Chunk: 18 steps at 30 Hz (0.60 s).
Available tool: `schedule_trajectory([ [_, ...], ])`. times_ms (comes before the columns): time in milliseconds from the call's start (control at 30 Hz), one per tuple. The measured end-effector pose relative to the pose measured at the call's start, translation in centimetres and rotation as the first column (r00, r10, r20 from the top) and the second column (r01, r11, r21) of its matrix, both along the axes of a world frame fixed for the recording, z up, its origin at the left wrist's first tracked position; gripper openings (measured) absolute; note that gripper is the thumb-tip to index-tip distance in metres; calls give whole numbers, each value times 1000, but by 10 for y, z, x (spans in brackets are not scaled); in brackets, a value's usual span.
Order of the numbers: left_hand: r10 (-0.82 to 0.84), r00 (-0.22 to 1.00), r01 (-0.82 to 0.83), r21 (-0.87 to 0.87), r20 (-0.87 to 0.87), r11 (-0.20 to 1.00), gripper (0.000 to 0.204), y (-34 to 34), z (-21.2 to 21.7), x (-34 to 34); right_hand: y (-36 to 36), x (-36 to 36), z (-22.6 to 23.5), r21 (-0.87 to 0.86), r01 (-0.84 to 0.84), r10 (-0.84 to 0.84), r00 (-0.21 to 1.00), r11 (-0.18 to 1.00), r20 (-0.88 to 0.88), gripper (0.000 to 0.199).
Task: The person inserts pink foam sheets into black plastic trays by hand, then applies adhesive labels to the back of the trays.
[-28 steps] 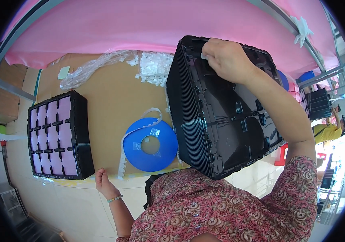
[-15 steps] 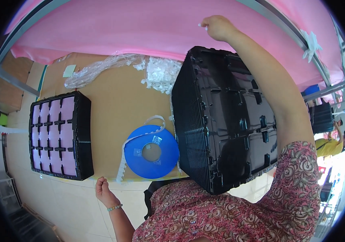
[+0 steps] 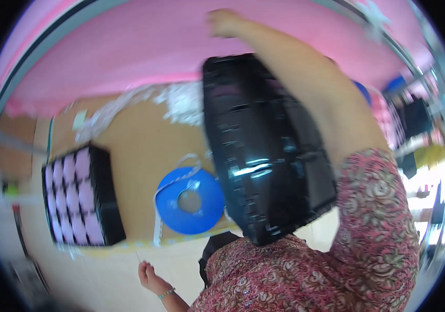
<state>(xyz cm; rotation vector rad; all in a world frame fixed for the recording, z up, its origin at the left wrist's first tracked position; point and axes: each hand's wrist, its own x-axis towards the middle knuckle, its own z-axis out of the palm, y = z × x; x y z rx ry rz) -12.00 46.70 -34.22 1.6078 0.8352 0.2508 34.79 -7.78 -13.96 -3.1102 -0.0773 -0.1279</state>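
Observation:
My right hand (image 3: 226,23) is raised in front of the pink cloth at the far side, its fingers curled. Motion blur hides what they hold, if anything. Under my right forearm stands a tall stack of glossy black plastic trays (image 3: 269,151). Low at the near edge of the table, my left hand (image 3: 154,278) is closed in a pinch; what sits between the fingertips is too small to name. The nearest things to it are a blue reel (image 3: 207,205) with a white strip (image 3: 158,223) coming off it, and a black tray box (image 3: 109,208) with pink-lilac pads (image 3: 71,197) in its cells.
A brown board (image 3: 134,138) covers the tabletop. Crumpled clear plastic (image 3: 105,114) and a heap of small white pieces (image 3: 183,101) lie along its far side. A metal frame rail (image 3: 51,44) runs over the pink cloth (image 3: 129,57). Someone in yellow (image 3: 433,156) is blurred at far right.
My right hand has swung left and farther up; the small white bit at its fingertips no longer shows. My left hand has dropped slightly and moved right. The whole view has shifted and blurred.

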Motion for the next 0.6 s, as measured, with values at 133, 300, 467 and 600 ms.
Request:
schedule_trajectory([
  [133,-163,973,148,103,160,984,21,18,4,33,57,-37,30,-26,35,-36,998,999,-45,25],
  [300,-544,788,230,682,289,694,21,-37,96,121,18,-104,61,-60,108,-102,990,992,93,36],
  [467,-444,778,23,685,445,728,20,-73,185,138,-84,-198,109,155,-182,118,928,971,354,30],
  [600,-360,763,-81,632,537,771,17,-157,239,108,-290,-264,69,90,34,-77,842,995,535,35],
])
